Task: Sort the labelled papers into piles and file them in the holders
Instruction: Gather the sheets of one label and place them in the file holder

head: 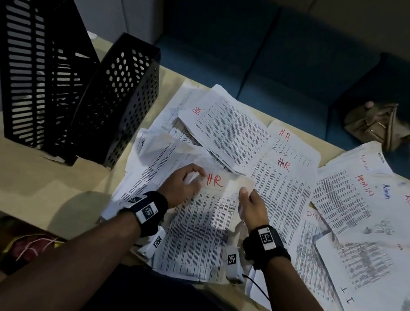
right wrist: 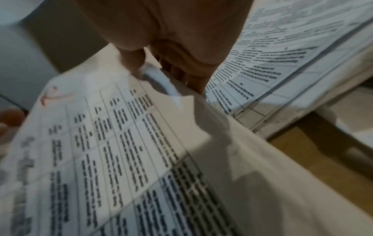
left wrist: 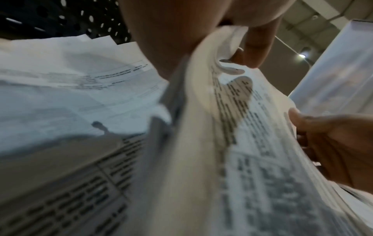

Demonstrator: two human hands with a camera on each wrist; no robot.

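Note:
A stack of printed sheets marked "HR" in red is held just above the table in front of me. My left hand grips its upper left edge, fingers curled over the paper. At the stack's upper right edge my right hand pinches it, thumb on top. More HR sheets lie fanned behind, another HR page just to the right. Sheets marked Admin cover the right side. Two black holders stand at the left, one slotted, one perforated.
The pale table shows bare surface in front of the holders. A dark blue sofa runs behind the table, with a tan bag on it. A box with red material sits below the table's left edge.

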